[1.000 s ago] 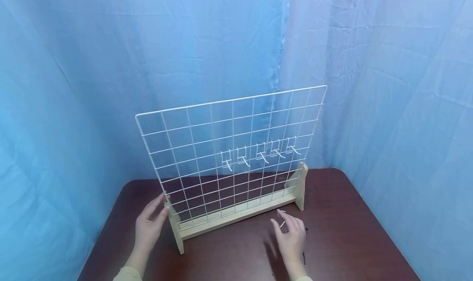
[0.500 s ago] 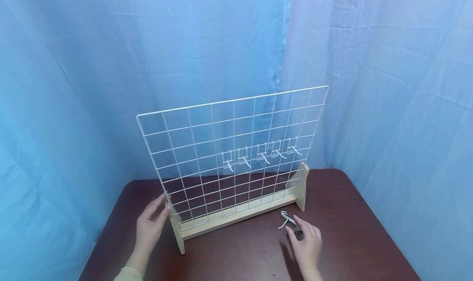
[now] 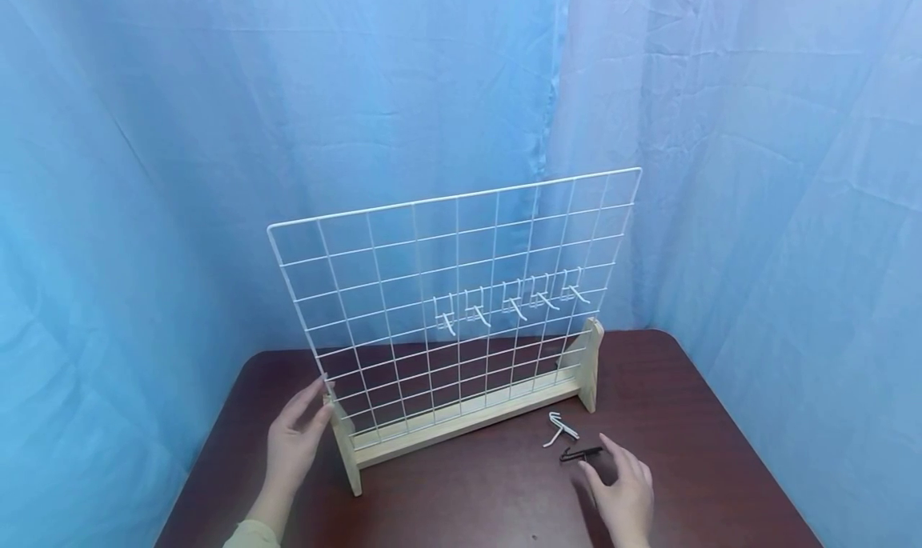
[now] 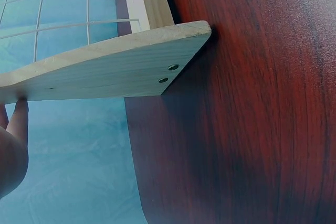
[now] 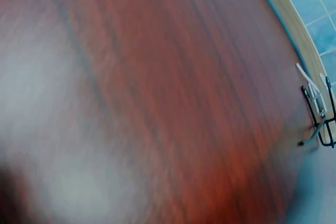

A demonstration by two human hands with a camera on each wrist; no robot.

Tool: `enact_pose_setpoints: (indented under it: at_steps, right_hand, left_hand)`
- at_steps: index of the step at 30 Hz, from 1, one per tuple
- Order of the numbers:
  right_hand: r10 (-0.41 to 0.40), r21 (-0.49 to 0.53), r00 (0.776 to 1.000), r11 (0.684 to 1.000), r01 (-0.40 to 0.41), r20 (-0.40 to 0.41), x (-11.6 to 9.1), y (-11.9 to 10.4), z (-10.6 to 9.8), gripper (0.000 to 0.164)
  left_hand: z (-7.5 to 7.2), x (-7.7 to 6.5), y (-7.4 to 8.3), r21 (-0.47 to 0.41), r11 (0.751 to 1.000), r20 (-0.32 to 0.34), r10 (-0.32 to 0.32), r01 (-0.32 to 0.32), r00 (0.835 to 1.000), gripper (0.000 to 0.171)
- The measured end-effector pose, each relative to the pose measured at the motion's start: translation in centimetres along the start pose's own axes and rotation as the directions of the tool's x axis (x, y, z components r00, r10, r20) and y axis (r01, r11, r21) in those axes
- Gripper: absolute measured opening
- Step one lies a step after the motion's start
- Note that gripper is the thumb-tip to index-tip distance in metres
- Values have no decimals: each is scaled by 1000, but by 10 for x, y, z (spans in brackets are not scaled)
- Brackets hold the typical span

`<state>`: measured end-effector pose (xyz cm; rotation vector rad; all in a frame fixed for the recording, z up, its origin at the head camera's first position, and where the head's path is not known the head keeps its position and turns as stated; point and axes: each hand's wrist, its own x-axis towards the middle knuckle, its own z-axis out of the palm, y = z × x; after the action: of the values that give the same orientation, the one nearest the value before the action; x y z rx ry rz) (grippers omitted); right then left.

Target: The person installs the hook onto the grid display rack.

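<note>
A white wire grid panel (image 3: pixel 403 308) stands upright in a pale wooden stand (image 3: pixel 475 426). My left hand (image 3: pixel 291 440) pinches the left side of the stand at its top, by the grid's edge. In the left wrist view its fingers (image 4: pixel 18 135) touch the wooden side panel (image 4: pixel 121 66). Several white hooks (image 3: pixel 513 306) hang in a row on the grid's right half. Before the stand a white hook (image 3: pixel 560 428) lies on the table, with a black hook (image 3: pixel 580 454) close to it. My right hand (image 3: pixel 623 496), thumb and fingers apart, holds nothing just right of the black hook.
The dark red-brown table (image 3: pixel 446 504) carries the stand; its rounded far corners show. Blue curtains (image 3: pixel 403 92) enclose the back and both sides.
My right hand has moved right and toward me, off the white hook and then the black one, which now both lie uncovered. The left hand has stayed at the stand.
</note>
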<state>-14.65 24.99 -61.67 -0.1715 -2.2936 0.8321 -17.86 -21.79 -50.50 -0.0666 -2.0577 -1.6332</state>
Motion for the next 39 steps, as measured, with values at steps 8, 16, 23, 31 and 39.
enact_pose_setpoints:
  at_steps: [8,16,23,31,39]
  right_hand:
    - [61,-24,995,998,-59,74,-7,13,-8,62]
    - [71,-77,982,995,-59,172,-7,16,-15,64]
    - [82,-133,975,990,-55,205,-15,19,-15,65]
    - [146,-209,949,974,-88,280,-17,20,-13,59]
    - [62,-168,972,985,-24,226,-17,19,-15,48]
  left_hand:
    - [-1,-1,-1,16,999,7,-32,32,999,44]
    - [0,-1,-1,22,1000,7,-22,22,1000,42]
    - [1,-1,-1,27,999,12,-30,29,999,42]
    - [0,-1,3,59,997,12,-49,49,999,42]
    - [-2,-1,2,89,994,16,-66,65,998,43]
